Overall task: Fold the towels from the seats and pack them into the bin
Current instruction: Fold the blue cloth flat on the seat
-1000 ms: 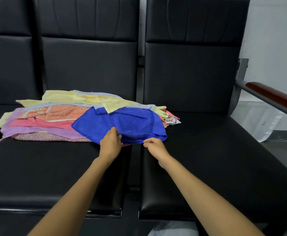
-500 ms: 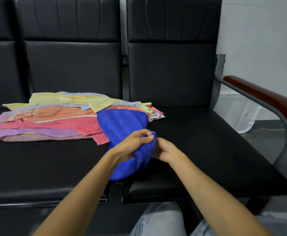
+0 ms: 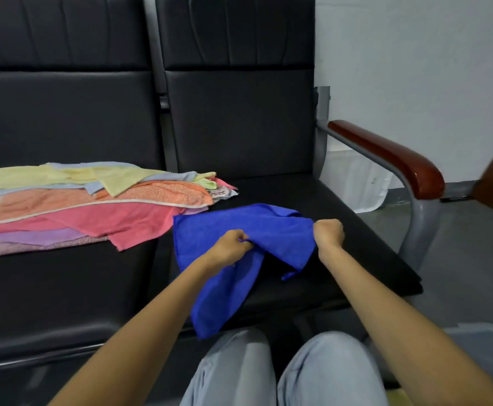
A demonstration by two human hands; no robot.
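Pinching the blue towel near its middle with the left hand, fingers curled; gripping its right edge in the fisted right hand. Draped over the front of the black seat, just beside the pile of coloured towels.

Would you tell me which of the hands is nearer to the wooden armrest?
Right. The right hand grips the blue towel left of the armrest; the left hand grips it farther left, toward the towel pile.
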